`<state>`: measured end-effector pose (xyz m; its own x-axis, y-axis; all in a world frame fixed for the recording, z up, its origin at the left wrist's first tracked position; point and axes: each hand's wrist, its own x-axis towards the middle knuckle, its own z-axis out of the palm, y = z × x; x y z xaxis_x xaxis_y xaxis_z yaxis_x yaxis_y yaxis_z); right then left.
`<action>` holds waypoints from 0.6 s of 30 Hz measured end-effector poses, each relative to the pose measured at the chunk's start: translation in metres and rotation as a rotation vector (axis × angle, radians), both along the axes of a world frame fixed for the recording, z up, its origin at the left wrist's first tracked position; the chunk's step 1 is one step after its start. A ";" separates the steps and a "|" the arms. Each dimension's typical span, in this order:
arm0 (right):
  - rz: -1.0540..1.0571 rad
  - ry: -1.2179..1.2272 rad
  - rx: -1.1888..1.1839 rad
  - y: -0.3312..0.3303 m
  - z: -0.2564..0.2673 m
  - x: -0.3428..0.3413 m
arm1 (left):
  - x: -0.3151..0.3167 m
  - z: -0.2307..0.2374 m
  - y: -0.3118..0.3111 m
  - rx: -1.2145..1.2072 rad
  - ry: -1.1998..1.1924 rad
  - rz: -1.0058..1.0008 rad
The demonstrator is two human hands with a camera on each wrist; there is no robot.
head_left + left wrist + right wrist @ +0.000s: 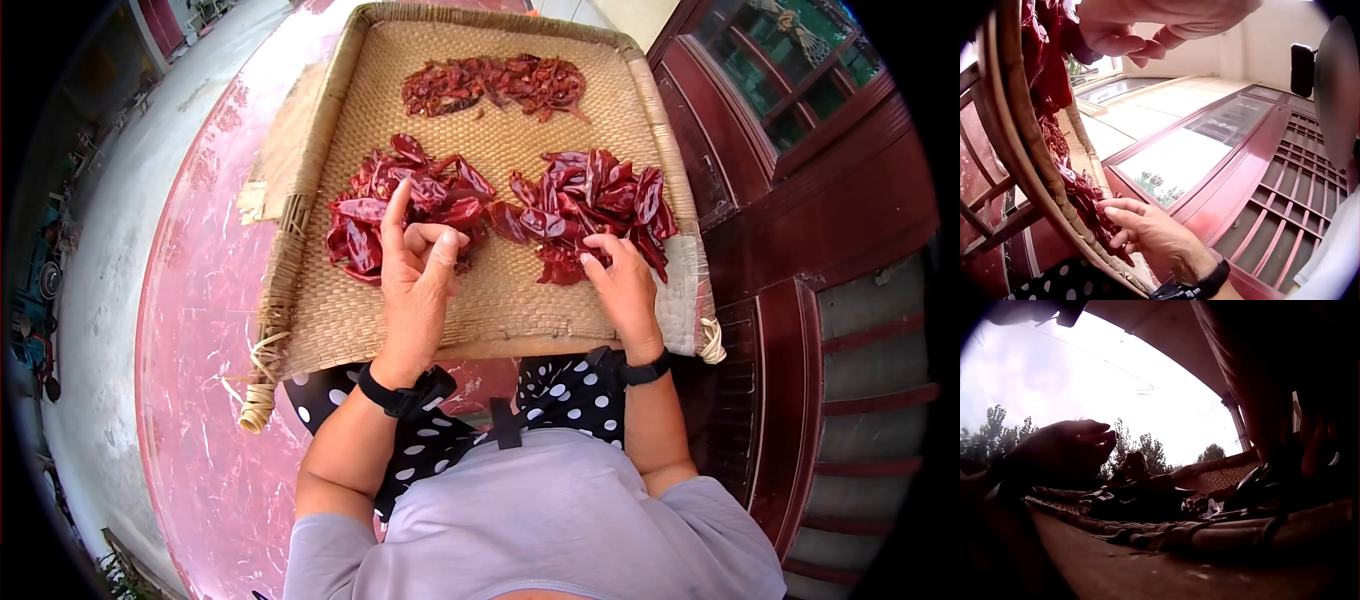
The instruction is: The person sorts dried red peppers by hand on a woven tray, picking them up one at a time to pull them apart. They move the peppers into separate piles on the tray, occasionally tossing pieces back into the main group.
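In the head view, my left hand [418,270] hovers over the near side of the left pile of dried red chilies [365,245]. Its forefinger points forward; the other fingers bend loosely toward the thumb, and no chili shows between them. My right hand [628,290] is at the near edge of the right pile of dried chilies [590,195], forefinger and thumb tips apart against the peppers. In the left wrist view the same right hand [1157,234] reaches to the chilies [1085,194] with fingers slightly bent. The right wrist view is dark.
A woven tray [480,320] with a thick rolled rim bears everything, across the person's lap. Smaller chili pieces [495,85] lie at its far end. Dark red wooden doors [740,200] stand close on the right. To the left spreads a pink floor [215,380].
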<state>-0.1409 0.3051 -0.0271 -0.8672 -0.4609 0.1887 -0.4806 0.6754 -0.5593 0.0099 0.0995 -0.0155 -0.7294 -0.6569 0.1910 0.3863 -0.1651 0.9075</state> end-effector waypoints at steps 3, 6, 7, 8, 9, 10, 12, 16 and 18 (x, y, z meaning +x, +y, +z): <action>-0.046 -0.002 -0.096 0.007 0.005 -0.005 | -0.001 -0.009 0.008 -0.026 -0.061 -0.149; -0.134 0.053 -0.282 0.010 0.009 -0.005 | 0.001 -0.009 0.013 -0.026 -0.133 -0.290; -0.118 0.086 -0.336 0.010 0.010 -0.002 | 0.001 -0.008 0.013 -0.040 -0.164 -0.339; -0.101 0.119 -0.391 0.010 0.011 0.001 | 0.002 -0.007 0.014 -0.055 -0.195 -0.388; -0.059 0.098 -0.444 0.007 0.013 0.008 | 0.000 -0.010 0.016 -0.062 -0.163 -0.434; -0.016 0.076 -0.499 0.003 0.016 0.016 | -0.001 -0.010 0.017 -0.045 -0.158 -0.491; 0.087 -0.041 -0.580 -0.010 0.021 0.037 | 0.000 -0.002 0.020 -0.035 -0.171 -0.585; 0.358 -0.385 -0.602 -0.017 0.020 0.058 | -0.002 -0.003 0.021 0.047 -0.148 -0.584; 0.296 -0.270 -0.554 -0.014 0.018 0.048 | -0.002 -0.007 0.020 0.050 -0.103 -0.458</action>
